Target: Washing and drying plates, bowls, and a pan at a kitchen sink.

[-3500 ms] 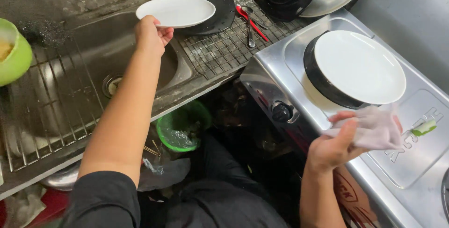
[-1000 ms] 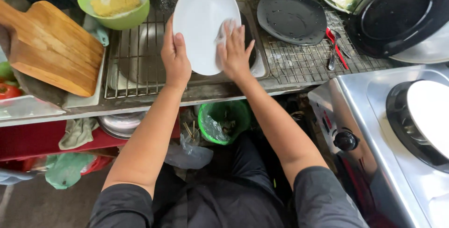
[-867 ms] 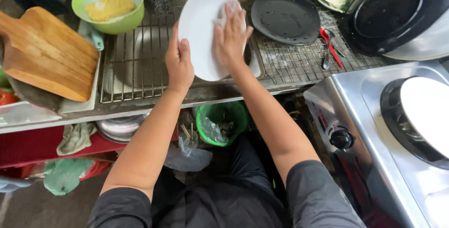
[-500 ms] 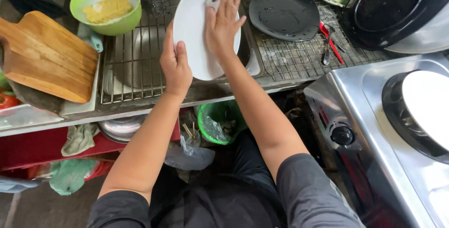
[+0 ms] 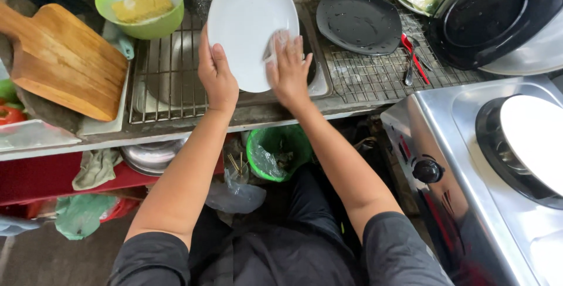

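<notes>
I hold a white oval plate (image 5: 249, 19) tilted up over the steel sink (image 5: 176, 75). My left hand (image 5: 216, 78) grips its lower left rim. My right hand (image 5: 288, 70) presses a small pale cloth (image 5: 277, 44) flat against the plate's lower right face, fingers spread over it.
A green bowl with a yellow sponge (image 5: 141, 3) and a wooden cutting board (image 5: 56, 60) lie left of the sink. A black plate (image 5: 359, 21) and red-handled utensils (image 5: 412, 57) rest on the wire rack. At right, a steel stove (image 5: 451, 163) carries a white plate (image 5: 536, 139). A green bin (image 5: 277, 152) stands below.
My right hand with the cloth has slid down the plate's face from its upper part to the lower right. The left hand keeps its grip on the rim.
</notes>
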